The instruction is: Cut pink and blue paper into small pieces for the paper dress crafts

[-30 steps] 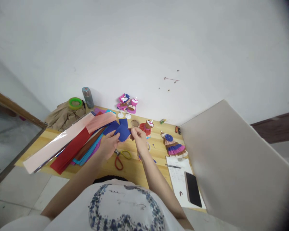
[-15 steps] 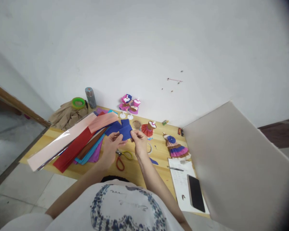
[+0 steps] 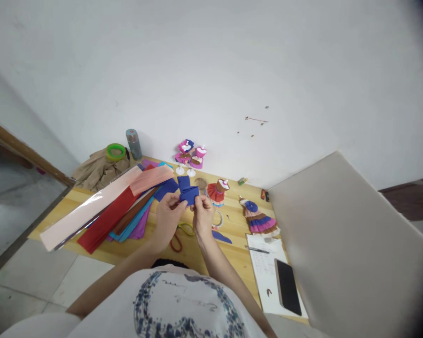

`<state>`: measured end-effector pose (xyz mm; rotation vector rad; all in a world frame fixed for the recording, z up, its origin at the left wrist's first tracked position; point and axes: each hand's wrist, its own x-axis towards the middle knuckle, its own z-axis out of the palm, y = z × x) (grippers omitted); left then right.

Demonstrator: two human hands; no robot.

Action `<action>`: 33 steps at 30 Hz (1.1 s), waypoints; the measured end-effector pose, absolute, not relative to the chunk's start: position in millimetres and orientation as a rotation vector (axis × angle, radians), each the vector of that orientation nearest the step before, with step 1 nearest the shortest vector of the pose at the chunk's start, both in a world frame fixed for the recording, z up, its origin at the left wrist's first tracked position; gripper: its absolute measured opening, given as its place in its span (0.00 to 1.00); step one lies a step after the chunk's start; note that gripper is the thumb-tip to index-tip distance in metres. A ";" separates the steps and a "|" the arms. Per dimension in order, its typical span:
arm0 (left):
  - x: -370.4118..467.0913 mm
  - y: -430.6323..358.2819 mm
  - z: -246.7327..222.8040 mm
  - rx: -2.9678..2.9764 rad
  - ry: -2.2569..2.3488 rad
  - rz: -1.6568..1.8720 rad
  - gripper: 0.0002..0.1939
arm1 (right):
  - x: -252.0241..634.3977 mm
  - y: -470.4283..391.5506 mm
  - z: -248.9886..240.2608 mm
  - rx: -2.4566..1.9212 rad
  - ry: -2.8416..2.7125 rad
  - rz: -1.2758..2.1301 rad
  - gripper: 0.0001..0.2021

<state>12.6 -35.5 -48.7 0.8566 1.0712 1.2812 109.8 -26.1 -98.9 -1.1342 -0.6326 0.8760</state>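
Observation:
Between my two hands, above the wooden table, is a folded piece of blue paper point(image 3: 190, 194). My left hand point(image 3: 169, 211) pinches its left lower edge, and my right hand point(image 3: 203, 212) pinches its right edge. Just behind it lies another blue piece point(image 3: 184, 182). Scissors with red and yellow handles point(image 3: 176, 241) lie under and between my hands, partly hidden. A roll of tape point(image 3: 217, 219) and a blue scrap point(image 3: 221, 237) are to the right of my right hand.
Coloured paper strips point(image 3: 107, 218) cover the table's left side. Small dress figures point(image 3: 217, 191) stand toward the wall, near a flask point(image 3: 134, 144). A layered paper dress point(image 3: 258, 217), a written sheet point(image 3: 261, 267) and a phone point(image 3: 288, 286) lie right, beside an upright panel point(image 3: 338, 234).
The blue paper in my hands has turned and looks smaller, with a fold showing along its top. Both hands have shifted slightly right and closer together.

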 end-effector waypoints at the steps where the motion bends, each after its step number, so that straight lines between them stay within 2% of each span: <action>1: 13.5 -36.0 -49.1 0.883 1.068 1.297 0.12 | 108.5 -26.5 -98.7 -1.128 -0.616 0.871 0.14; 10: 17.4 -37.5 -48.7 1.213 1.352 1.340 0.10 | 100.9 -28.4 -99.7 -1.051 -0.549 0.911 0.15; 13: 8.5 -28.9 -52.8 1.313 1.316 1.296 0.09 | 112.3 -31.0 -97.3 -1.065 -0.727 0.860 0.15; 15: -1.7 -20.5 -53.4 1.475 1.320 1.186 0.08 | 124.1 -34.9 -88.1 -1.084 -0.948 0.743 0.22; 17: -12.3 -11.7 -50.3 1.730 1.295 1.016 0.06 | 135.5 -39.1 -73.5 -1.100 -1.216 0.615 0.24; 20: -22.1 -2.3 -39.1 2.098 1.171 0.768 0.06 | 146.1 -42.4 -51.3 -1.089 -1.564 0.472 0.18; 23: -22.7 0.0 -25.7 2.255 1.099 0.656 0.07 | 149.2 -41.0 -41.3 -1.076 -1.659 0.493 0.11; 29: -19.7 -3.9 -23.5 1.881 1.058 0.802 0.03 | 149.6 -37.8 -48.7 -1.094 -1.465 0.643 0.04; 30: -19.5 -4.4 -27.5 1.778 1.040 0.848 0.03 | 149.2 -37.3 -50.4 -1.084 -1.413 0.663 0.03; 31: -19.1 -5.0 -32.1 1.668 1.014 0.891 0.08 | 148.7 -36.6 -52.0 -1.072 -1.355 0.682 0.03; 33: -17.0 -6.6 -42.0 1.442 0.946 0.962 0.21 | 146.7 -34.0 -55.5 -1.050 -1.222 0.726 0.00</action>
